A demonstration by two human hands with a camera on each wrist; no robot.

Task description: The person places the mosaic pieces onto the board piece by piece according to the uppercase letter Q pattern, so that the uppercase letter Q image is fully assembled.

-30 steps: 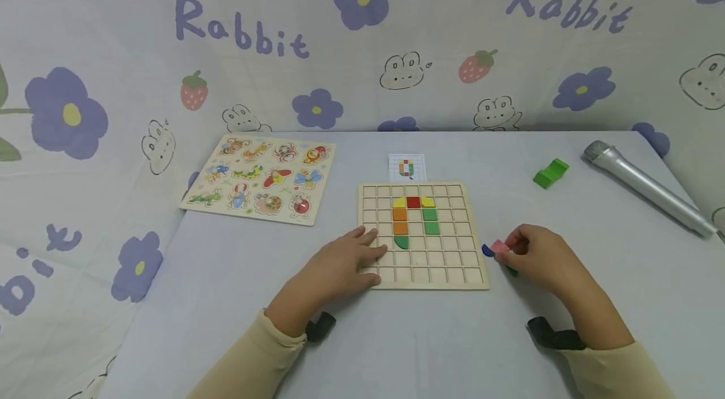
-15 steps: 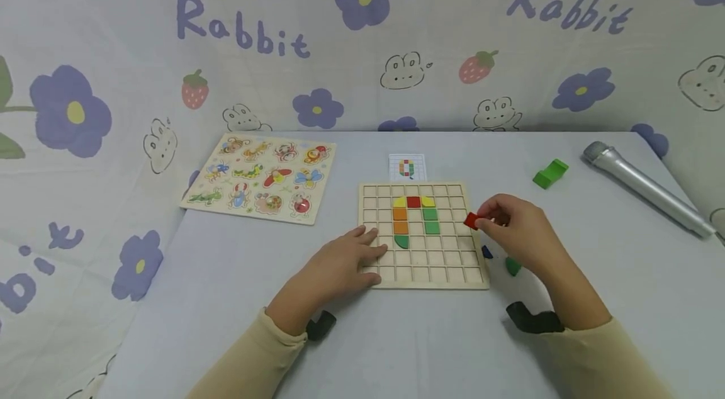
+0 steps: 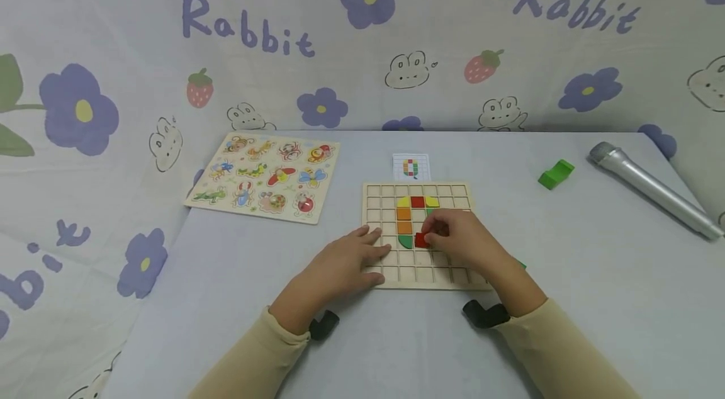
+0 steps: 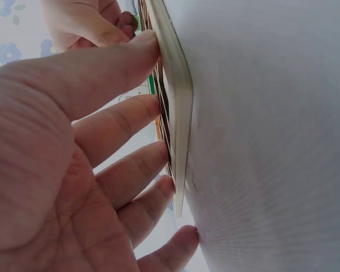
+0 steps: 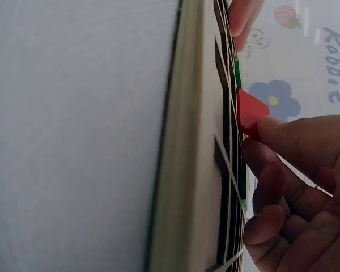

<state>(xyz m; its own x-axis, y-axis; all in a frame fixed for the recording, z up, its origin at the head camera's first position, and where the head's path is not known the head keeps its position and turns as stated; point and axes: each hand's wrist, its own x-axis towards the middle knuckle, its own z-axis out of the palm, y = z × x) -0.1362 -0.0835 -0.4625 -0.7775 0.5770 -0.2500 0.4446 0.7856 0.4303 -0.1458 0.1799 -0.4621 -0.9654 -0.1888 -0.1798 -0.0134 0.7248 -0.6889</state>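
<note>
A wooden grid board [image 3: 396, 273] lies on the table, with yellow, red, orange and green tiles set in its cells. My right hand [image 3: 461, 238] pinches a red square tile [image 3: 421, 240] between thumb and finger, right beside the green quarter-round tile [image 3: 404, 241]. In the right wrist view the red tile [image 5: 251, 113] is tilted, its lower edge at the grid. My left hand [image 3: 340, 267] rests with spread fingers on the board's left edge. Seen from the left wrist, the thumb and several fingertips [image 4: 150, 42] touch the board's rim [image 4: 181, 96].
Behind the board lies a small pattern card [image 3: 411, 167]. An insect puzzle board [image 3: 260, 179] is at the back left. To the right are a green block [image 3: 556, 174] and a silver microphone [image 3: 651, 188]. A green tile [image 3: 520, 264] peeks out behind the right wrist.
My right hand first held a pink-looking piece right of the board, then a red tile at its edge. It has moved left over the grid with the red tile. The left hand stays put.
</note>
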